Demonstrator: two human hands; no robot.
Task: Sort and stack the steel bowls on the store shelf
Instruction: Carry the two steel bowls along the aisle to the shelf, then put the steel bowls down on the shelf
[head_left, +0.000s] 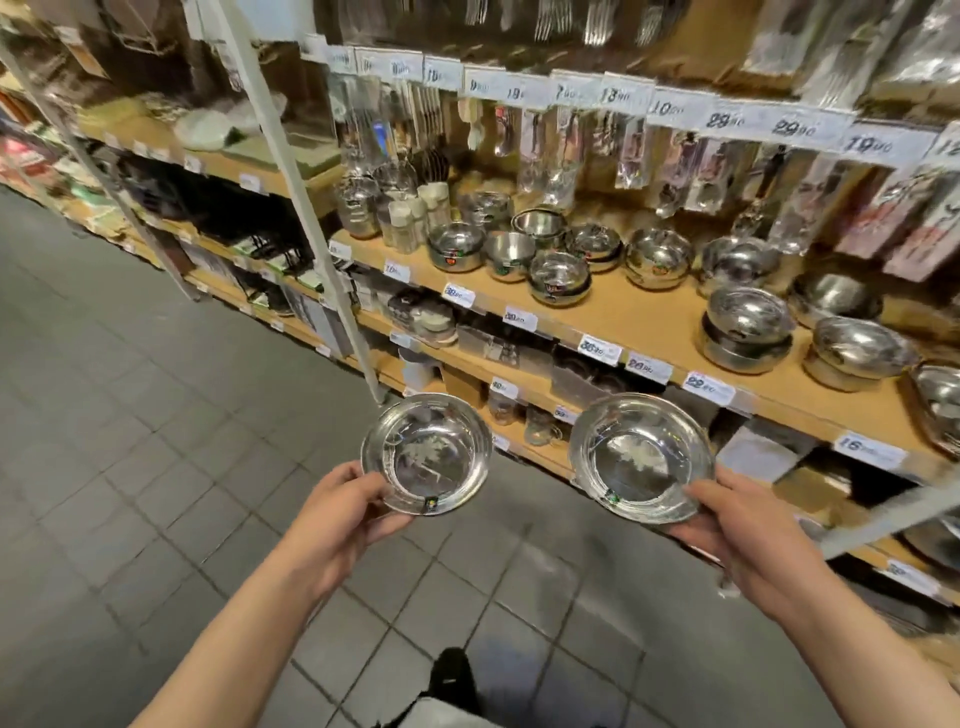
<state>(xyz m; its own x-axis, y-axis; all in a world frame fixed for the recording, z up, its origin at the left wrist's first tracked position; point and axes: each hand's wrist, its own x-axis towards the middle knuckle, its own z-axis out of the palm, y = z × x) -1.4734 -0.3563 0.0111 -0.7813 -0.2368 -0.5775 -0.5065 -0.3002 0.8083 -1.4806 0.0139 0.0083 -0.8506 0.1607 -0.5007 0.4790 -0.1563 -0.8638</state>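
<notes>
My left hand (348, 512) grips the near rim of a small steel bowl (426, 452), held open side up over the aisle floor. My right hand (737, 525) grips the rim of a slightly larger steel bowl (641, 465), also open side up, just in front of the lower shelves. The two bowls are apart, side by side. On the wooden shelf (639, 322) ahead stand several more steel bowls, some stacked, such as a stack (748, 330) at the right and single bowls (558, 275) in the middle.
Price tags line the shelf edges. Packaged cutlery hangs above the bowls. Jars and small containers (405, 218) stand at the shelf's left end. A white slanted post (306, 208) rises left of the shelf. Grey tiled floor (156, 415) spreads to the left; lower shelves hold boxed goods.
</notes>
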